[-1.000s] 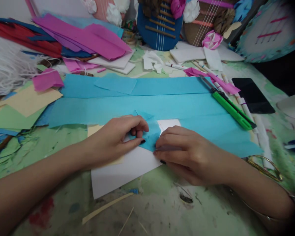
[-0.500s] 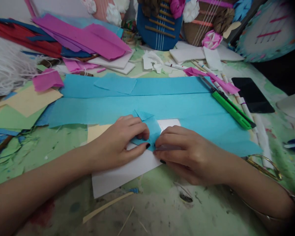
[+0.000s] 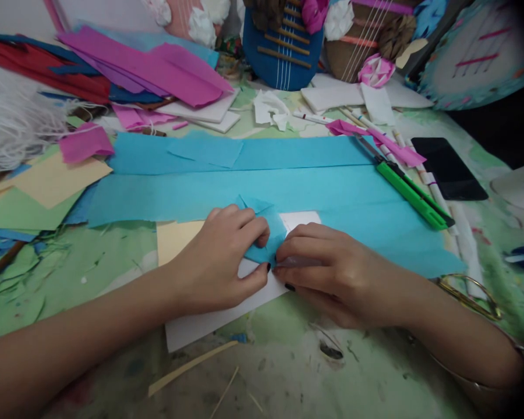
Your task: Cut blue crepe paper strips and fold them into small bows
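The folded blue paper (image 3: 268,233) lies on the white card (image 3: 201,326), between the 2 hands. The left hand (image 3: 220,265) pinches its left side. The right hand (image 3: 336,273) touches its right edge, fingers together, and I cannot tell whether its grip is clamped.

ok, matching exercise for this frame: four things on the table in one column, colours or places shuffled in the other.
1 utility knife
2 phone
3 small blue paper piece
4 white card

a black, far right
b green, at the big blue sheet's right edge
c partly under the left hand and right hand
d held at both hands' fingertips

Pairs: 1-b, 2-a, 3-d, 4-c
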The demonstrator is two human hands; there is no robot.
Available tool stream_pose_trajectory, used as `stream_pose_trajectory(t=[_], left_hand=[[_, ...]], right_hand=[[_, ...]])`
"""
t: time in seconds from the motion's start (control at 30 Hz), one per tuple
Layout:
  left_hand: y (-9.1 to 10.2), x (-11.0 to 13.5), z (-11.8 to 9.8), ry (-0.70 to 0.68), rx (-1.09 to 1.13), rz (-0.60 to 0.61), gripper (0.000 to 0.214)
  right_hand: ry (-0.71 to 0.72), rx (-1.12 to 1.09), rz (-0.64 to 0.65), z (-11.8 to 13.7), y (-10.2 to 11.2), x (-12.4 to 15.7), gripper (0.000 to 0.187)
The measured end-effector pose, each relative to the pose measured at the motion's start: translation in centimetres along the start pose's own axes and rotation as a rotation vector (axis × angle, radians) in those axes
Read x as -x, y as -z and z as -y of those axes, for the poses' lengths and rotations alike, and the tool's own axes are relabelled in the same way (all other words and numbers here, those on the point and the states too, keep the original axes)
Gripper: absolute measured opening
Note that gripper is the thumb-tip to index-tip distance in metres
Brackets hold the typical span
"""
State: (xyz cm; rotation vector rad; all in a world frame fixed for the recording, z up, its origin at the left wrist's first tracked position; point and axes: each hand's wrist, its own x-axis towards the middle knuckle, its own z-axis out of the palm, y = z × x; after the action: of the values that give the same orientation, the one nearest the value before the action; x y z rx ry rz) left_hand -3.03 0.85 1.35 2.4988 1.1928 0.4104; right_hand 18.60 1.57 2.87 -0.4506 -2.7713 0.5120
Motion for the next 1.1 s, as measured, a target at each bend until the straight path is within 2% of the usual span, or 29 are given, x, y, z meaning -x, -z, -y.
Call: stream_pose_trajectory(t=[0.4,0.63,0.93,1.1], left_hand=[[-0.1,-0.2,-0.4,0.025,-0.033,-0.004,0.013],[-0.2,-0.1,-0.2,0.027,-0.024,-0.019,0.008],[1.2,0.3,1.3,-0.031,0.126,0.111,0.009],[1.2,0.2,1.5,-0.061,0.140,0.103,0.013]], right_hand=[[0.000,0.004,0.004,-0.1,-0.2,0.1,0.018],[0.009,0.001,-0.012,-0.1,-0.1,0.0,0.017],[-0.001,-0.008,-0.001,0.0,0.0,0.1,0.018],[-0.002,-0.018,0.000,-0.1,0.0,0.0,0.019]])
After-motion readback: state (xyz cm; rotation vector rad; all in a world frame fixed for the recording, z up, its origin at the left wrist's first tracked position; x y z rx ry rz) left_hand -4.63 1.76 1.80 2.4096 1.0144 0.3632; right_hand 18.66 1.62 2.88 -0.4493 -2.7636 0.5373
